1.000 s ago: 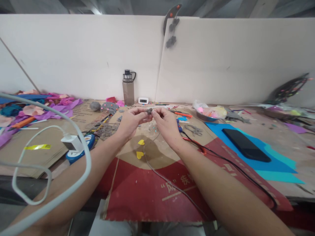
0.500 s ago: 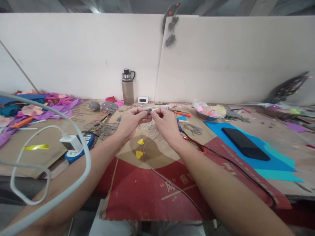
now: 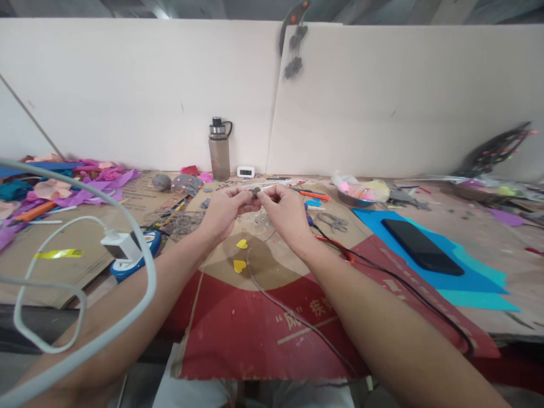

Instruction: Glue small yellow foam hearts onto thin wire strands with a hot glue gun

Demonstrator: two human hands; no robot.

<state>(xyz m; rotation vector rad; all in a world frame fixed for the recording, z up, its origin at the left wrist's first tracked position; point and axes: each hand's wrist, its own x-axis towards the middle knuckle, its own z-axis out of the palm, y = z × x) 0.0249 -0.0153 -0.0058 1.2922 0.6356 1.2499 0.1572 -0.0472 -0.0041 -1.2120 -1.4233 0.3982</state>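
Note:
My left hand (image 3: 224, 209) and my right hand (image 3: 285, 211) meet above the middle of the workbench, fingertips pinched together on a small grey piece (image 3: 254, 193). A thin grey cord (image 3: 272, 299) trails from below the hands toward me across the red and tan cardboard sheet (image 3: 263, 328). Two yellow paper hearts (image 3: 240, 255) lie on the cardboard just under my wrists.
A grey water bottle (image 3: 219, 149) and a small clock (image 3: 245, 171) stand at the back wall. A black phone (image 3: 420, 247) lies on blue paper (image 3: 480, 277) to the right. Left are purple paper scraps (image 3: 85, 190), a white charger (image 3: 121, 246) with cable, and a metal bowl (image 3: 361, 194).
The hands keep pinching the small grey piece; only the camera has tipped slightly, so everything sits a little higher in view.

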